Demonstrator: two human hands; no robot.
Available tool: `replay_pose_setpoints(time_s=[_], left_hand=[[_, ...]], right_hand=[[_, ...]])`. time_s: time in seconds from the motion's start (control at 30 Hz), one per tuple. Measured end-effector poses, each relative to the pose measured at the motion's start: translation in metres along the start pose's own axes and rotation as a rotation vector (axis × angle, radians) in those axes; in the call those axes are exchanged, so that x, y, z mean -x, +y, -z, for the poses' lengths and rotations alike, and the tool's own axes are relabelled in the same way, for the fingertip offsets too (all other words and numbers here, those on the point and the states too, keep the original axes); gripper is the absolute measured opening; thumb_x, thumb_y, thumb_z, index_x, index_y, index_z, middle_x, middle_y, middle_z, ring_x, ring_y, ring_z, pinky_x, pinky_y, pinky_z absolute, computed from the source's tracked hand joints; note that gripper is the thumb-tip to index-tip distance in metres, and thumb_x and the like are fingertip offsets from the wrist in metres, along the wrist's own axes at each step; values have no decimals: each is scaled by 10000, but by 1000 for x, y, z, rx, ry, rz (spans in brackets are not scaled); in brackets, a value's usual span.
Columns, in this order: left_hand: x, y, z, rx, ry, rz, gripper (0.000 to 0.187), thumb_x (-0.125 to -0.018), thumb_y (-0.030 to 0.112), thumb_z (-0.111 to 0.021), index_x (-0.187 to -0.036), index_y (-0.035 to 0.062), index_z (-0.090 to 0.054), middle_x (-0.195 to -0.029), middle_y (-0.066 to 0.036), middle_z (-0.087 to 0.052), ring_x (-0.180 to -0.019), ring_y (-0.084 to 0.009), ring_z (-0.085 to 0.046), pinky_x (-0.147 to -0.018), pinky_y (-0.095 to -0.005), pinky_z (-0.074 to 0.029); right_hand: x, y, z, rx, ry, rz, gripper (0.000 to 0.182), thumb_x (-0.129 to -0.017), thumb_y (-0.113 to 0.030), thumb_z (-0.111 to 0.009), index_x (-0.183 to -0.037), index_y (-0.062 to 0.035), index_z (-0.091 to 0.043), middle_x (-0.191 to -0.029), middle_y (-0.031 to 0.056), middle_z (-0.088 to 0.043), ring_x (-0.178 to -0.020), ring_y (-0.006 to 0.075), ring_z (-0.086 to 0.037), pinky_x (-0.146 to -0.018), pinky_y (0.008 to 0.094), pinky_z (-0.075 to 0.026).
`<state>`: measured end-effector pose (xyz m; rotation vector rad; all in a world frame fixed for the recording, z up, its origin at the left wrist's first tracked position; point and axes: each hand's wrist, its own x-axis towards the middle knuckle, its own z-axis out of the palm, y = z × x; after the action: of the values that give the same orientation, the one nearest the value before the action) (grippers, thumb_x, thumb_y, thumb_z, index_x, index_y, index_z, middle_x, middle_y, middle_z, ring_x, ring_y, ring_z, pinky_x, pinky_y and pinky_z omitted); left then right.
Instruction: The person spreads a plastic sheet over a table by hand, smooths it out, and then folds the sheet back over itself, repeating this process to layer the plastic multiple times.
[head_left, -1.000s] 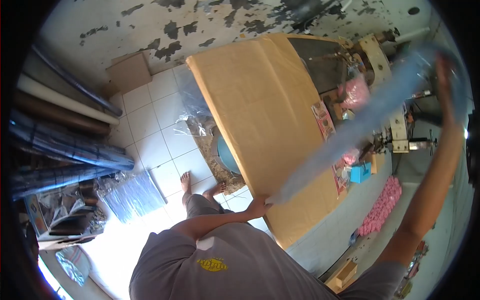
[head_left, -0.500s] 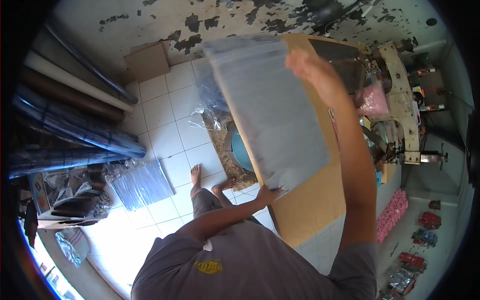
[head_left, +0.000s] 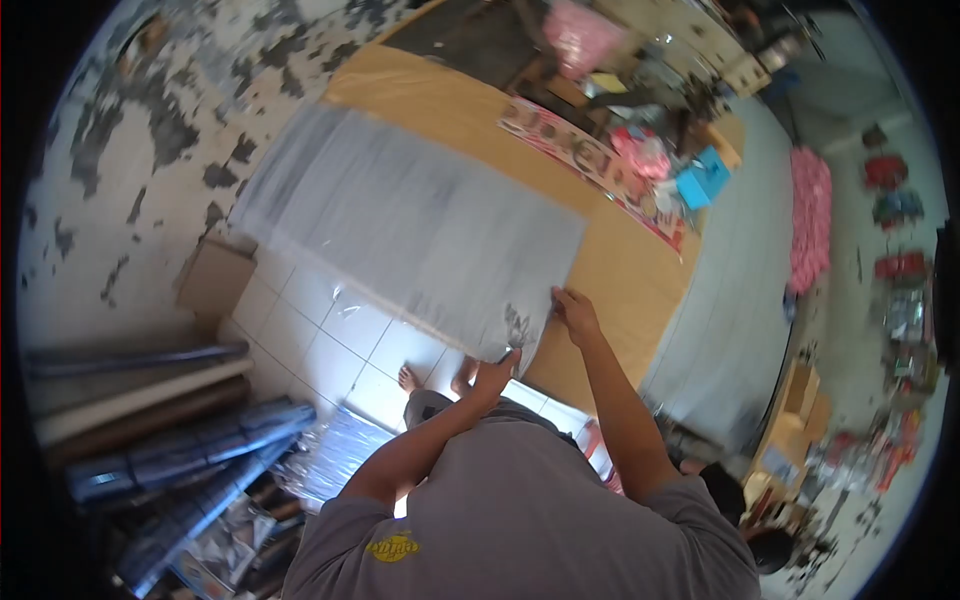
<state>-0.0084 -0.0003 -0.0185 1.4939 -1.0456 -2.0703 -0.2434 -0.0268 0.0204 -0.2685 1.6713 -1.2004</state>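
Lying flat, the grey translucent rectangular plastic sheet (head_left: 410, 225) runs its long axis from the upper left of the frame down toward your hands at centre. It looks hazy and streaked, and part of it overhangs the table edge. Your left hand (head_left: 494, 377) pinches its near corner; your right hand (head_left: 575, 311) presses closed fingers on the near right edge. It rests on a tan cardboard-covered table (head_left: 630, 270). White floor tiles (head_left: 330, 345) and a peeling grey wall (head_left: 150, 150) lie to the left.
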Motion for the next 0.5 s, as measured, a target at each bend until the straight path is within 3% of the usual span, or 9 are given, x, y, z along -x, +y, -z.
replay_pose_setpoints(time_s=[0.1,0.2,0.27,0.3,0.33,0.4,0.43,0.47,0.5], left_hand=[[17,8,-11,102,-166,205,554,-914,480,-730,-928,-61,-614,-735,-75,-524,-583,-184,-489,-699,-364,-516],[7,-18,3,99,-428,519,460,-1019,376,-596,-1082,-79,-606,-959,-172,-644,-808,-255,-646,-977,-369,-519],[28,29,10,141,-630,742,448,-1039,347,-553,-1195,-73,-582,-1150,-223,-670,-1010,-295,-689,-1078,-384,-478],[29,44,32,-21,-805,659,460,-1062,317,-488,-1330,-56,-507,-1362,-240,-593,-1236,-314,-616,-1068,-401,-481],[37,68,52,-191,-836,485,503,-1054,357,-492,-1329,-64,-504,-1335,-234,-609,-1196,-305,-638,-1055,-407,-486],[21,85,106,-224,-714,367,564,-967,425,-602,-1242,-67,-570,-1189,-208,-691,-1094,-281,-684,-976,-385,-526],[11,99,141,-239,-782,80,496,-942,358,-626,-1224,-48,-582,-1078,-168,-719,-973,-253,-713,-907,-375,-558],[-8,100,177,-323,-544,73,400,-938,273,-611,-1195,-33,-597,-999,-136,-715,-858,-224,-712,-833,-345,-578],[-29,116,212,-389,-485,-28,325,-968,223,-552,-1174,-21,-608,-952,-120,-708,-797,-198,-696,-772,-316,-583]], right_hand=[[6,9,15,20,106,50,222,-910,-239,-762,-836,-61,-653,-710,-33,-556,-625,85,-486,-571,263,-408],[-8,49,49,-53,291,181,202,-896,-203,-776,-820,-56,-660,-688,-38,-551,-616,74,-482,-572,263,-393],[-22,86,100,137,345,256,176,-919,-196,-744,-971,-31,-709,-799,-16,-662,-708,66,-562,-638,252,-453],[-3,79,114,173,345,212,212,-907,-210,-757,-985,-19,-707,-797,-2,-675,-708,79,-584,-641,261,-467],[16,60,125,210,341,181,249,-895,-224,-769,-1000,-7,-705,-796,13,-687,-708,93,-606,-643,269,-480],[35,55,149,366,378,172,283,-879,-239,-784,-1002,1,-700,-759,23,-673,-683,105,-611,-637,279,-487],[45,54,156,449,391,167,300,-870,-247,-792,-1004,5,-697,-741,29,-666,-670,111,-613,-634,285,-490],[56,51,158,437,422,150,287,-861,-234,-796,-985,4,-694,-731,45,-659,-668,119,-611,-634,288,-487],[65,45,156,427,451,138,275,-851,-221,-800,-967,3,-692,-721,62,-652,-666,127,-608,-634,291,-484]])
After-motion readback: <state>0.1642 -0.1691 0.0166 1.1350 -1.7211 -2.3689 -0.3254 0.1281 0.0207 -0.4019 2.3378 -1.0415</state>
